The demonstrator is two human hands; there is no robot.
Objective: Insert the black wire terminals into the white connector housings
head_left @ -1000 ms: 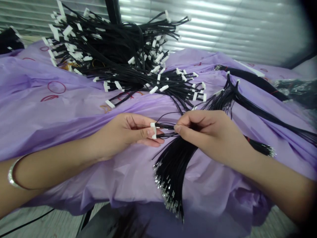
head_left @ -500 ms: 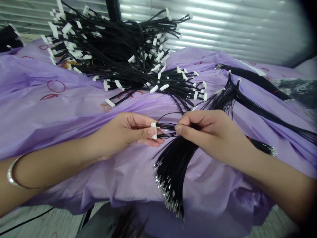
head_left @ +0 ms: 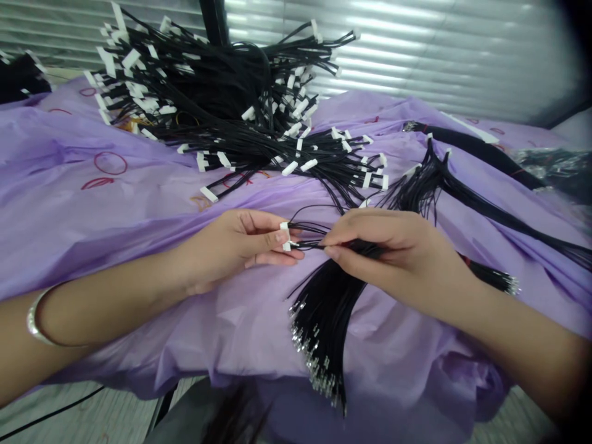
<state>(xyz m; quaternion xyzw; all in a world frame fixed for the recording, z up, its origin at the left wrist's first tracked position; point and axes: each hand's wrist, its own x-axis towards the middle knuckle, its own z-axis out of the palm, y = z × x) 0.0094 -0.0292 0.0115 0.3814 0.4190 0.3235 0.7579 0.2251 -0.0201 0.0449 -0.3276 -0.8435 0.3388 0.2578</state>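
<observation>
The left hand (head_left: 240,240) pinches a white plug (head_left: 285,238) between thumb and fingers, over the purple sheet (head_left: 152,216). Just right of the plug, the right hand (head_left: 388,243) pinches black wire (head_left: 311,245); whether one strand or several, I cannot tell. Some strands already run into the plug, so it looks at least partly filled. Below and right of the plug, a loose bundle (head_left: 330,302) ends in bare metal tips (head_left: 319,361), seemingly not yet fitted; beyond the plug, a pile of wires (head_left: 222,92) already carries white ends (head_left: 290,168).
</observation>
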